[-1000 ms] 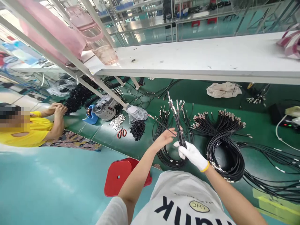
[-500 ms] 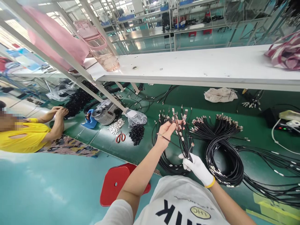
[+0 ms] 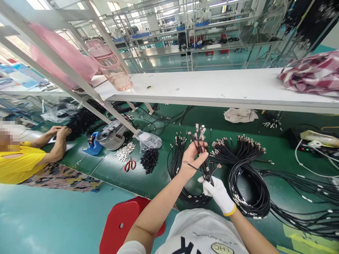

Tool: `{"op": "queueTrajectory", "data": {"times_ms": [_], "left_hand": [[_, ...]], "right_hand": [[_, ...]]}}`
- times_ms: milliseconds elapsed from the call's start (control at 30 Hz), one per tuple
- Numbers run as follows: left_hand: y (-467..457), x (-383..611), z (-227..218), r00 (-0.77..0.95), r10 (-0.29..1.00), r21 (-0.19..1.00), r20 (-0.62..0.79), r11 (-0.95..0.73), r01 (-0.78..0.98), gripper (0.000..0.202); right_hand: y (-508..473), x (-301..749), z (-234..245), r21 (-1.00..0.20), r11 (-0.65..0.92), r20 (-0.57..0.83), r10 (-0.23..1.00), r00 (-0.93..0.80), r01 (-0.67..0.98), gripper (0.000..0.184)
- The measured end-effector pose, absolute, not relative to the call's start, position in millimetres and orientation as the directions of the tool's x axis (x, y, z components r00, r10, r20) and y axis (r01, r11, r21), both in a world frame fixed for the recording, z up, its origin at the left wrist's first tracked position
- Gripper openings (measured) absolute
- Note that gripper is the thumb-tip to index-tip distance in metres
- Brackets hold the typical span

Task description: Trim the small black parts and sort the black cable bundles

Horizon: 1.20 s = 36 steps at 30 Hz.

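A bunch of black cables (image 3: 207, 172) with metal connectors (image 3: 200, 131) at its upper end stands between my two hands. My left hand (image 3: 194, 158), bare, curls its fingers round the bunch just below the connectors, thumb lying across the front. Lower down, my right hand (image 3: 219, 193), in a white glove with a yellow cuff, grips the same cables. One cable end sticks out past my left wrist, and another connector points to the right. Behind and beneath them, a coil of black cables (image 3: 172, 165) lies on the green table (image 3: 148, 185), partly hidden by my left arm.
To the right lies a bound cable coil (image 3: 249, 190). Red-handled snips (image 3: 130, 164), black parts (image 3: 149, 161), silver parts (image 3: 125, 151) and a grey machine (image 3: 112, 137) sit left. A white shelf (image 3: 201, 84) spans above. A co-worker (image 3: 34, 155) works far left; a red stool (image 3: 124, 225) stands below.
My left hand has gone from fingertips at the connectors to fingers wrapped round the bunch, thumb across it. My right hand keeps its grip. The view has tilted slightly.
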<state>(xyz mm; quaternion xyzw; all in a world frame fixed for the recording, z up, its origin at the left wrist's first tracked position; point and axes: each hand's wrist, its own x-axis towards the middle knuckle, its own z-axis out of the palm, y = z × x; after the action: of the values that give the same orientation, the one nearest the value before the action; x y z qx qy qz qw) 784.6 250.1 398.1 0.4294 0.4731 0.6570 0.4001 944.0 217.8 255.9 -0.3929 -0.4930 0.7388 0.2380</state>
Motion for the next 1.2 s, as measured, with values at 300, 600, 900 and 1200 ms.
{"op": "queueTrajectory", "data": {"times_ms": [300,600,900,1200], "left_hand": [[278.1,793.2,420.9,-0.311,0.949,0.842,-0.044,-0.132,-0.523,0.042],[260.9,811.1,410.5,-0.233,0.971,0.889,0.053,-0.153,-0.433,0.031],[266.4,799.7,426.4,-0.302,0.952,0.895,0.044,-0.172,-0.411,0.044],[264.4,800.6,419.4,-0.360,0.933,0.886,-0.010,-0.159,-0.436,0.024]], "right_hand": [[223.3,949.2,260.4,-0.926,-0.378,-0.312,0.749,-0.585,0.010,0.038],[221.6,960.0,260.7,-0.925,-0.379,-0.313,0.746,-0.588,0.011,0.034],[218.5,962.5,263.9,-0.946,-0.295,-0.315,0.729,-0.607,0.137,0.038],[217.1,965.5,261.5,-0.941,-0.303,-0.333,0.764,-0.552,0.149,0.032]]}}
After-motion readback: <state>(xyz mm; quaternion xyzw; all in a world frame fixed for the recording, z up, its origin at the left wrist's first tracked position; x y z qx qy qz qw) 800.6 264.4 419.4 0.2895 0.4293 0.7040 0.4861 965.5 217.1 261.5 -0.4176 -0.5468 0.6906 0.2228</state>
